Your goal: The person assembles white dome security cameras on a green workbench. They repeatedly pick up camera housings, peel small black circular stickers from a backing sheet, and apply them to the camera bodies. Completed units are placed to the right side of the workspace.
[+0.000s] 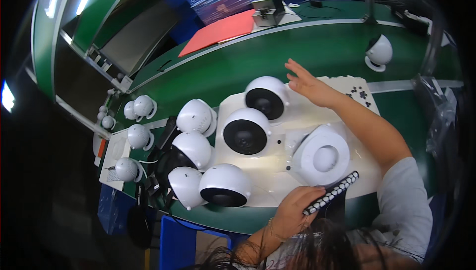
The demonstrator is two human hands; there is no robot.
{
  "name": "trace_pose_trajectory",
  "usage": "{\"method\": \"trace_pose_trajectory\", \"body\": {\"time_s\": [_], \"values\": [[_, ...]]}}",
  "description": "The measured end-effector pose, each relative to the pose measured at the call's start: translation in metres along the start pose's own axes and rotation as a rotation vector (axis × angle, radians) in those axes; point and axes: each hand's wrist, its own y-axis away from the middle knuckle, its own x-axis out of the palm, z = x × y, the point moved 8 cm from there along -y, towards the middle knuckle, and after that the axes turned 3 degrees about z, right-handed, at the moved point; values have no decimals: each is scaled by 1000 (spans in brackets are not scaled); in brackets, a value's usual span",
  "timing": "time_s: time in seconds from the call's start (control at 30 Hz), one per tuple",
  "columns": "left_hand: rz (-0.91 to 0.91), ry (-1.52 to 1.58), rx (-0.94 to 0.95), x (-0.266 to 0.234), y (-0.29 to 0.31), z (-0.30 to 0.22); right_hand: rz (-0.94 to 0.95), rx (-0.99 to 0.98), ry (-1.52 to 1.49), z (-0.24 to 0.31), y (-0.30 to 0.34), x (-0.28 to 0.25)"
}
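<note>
In the head view, pinching a black strip point(331, 193) studded with pale rounded pieces in the left hand point(292, 210), just over the near edge of the green bench point(210, 219). Gripped by its lower left end, slanting up to the right, just beside a white device with a ring-shaped base point(308, 162) turned upward.

Extended with the right hand point(315, 90) over the far side of a pale mat point(265, 170), fingers spread and pointing left, near a white round camera point(266, 85) with a black front. Impossible to tell whether touching the mat or raised above it. Beside the right forearm, on the same mat, a scatter of small black parts point(363, 94). Left of the ring-shaped base, two small dark round pieces point(279, 142), set apart from each other.

Nearer on the mat, a second black-fronted camera point(245, 133), close to the first. Along the mat's left side, a cluster of four more white cameras point(197, 116), partly overlapping in view. Farther left, several smaller-looking white units point(137, 136) on round feet. At far right, a lone white camera point(381, 51) on its stand. Toward the back, a red sheet point(218, 32) next to a metal box point(267, 14). Below the bench, a blue stool or crate point(171, 245), partly hidden.
</note>
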Motion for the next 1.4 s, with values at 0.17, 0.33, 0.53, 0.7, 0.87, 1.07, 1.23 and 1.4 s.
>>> {"method": "trace_pose_trajectory", "body": {"time_s": [0.17, 0.33, 0.53, 0.7, 0.87, 1.07, 1.23, 1.4], "values": [[-90, 73, -152, -6, 3, 4, -104, -124, 90, 76, 98, -33], [-121, 113, -170, -7, 6, 2, 5, 121, 178, 86, 171, -11], [-202, 150, -285, -13, 18, 14, 72, 450, -362, 63, 155, 17], [-264, 300, -392, -15, 26, 28, -41, 387, -271, 58, 163, -1], [-349, 394, -431, -15, 29, 28, -65, -287, 355, 121, 198, -8], [-409, 325, -368, -18, 35, 26, 76, -271, 412, 122, 199, 18], [-398, 185, -313, -24, 34, 22, 104, -140, 358, 115, 199, 15], [-377, 150, -358, -25, 34, 22, 152, -560, 660, 145, 199, 18]]}}
